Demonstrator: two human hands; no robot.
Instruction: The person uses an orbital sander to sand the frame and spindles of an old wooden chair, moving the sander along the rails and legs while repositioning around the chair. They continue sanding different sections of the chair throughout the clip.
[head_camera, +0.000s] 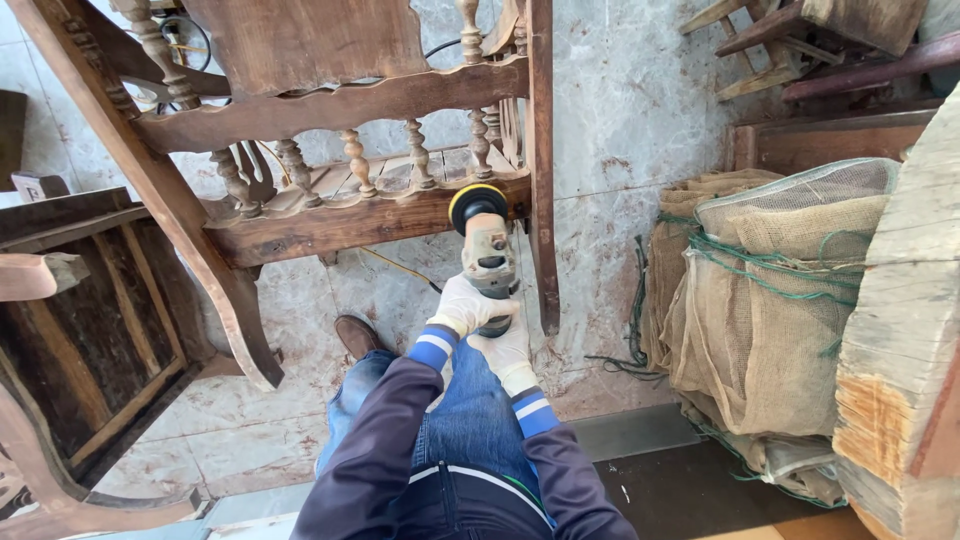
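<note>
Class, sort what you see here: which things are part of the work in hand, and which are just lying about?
In use:
left hand and right hand, gloved, both gripping the power sander
wooden chair frame, with the sander's disc against its lower rail

Lying about:
burlap sacks tied with green cord
rough timber block
dark wooden frame on the floor

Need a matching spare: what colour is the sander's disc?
Black with a yellow rim, on the sander's disc; head view.
</note>
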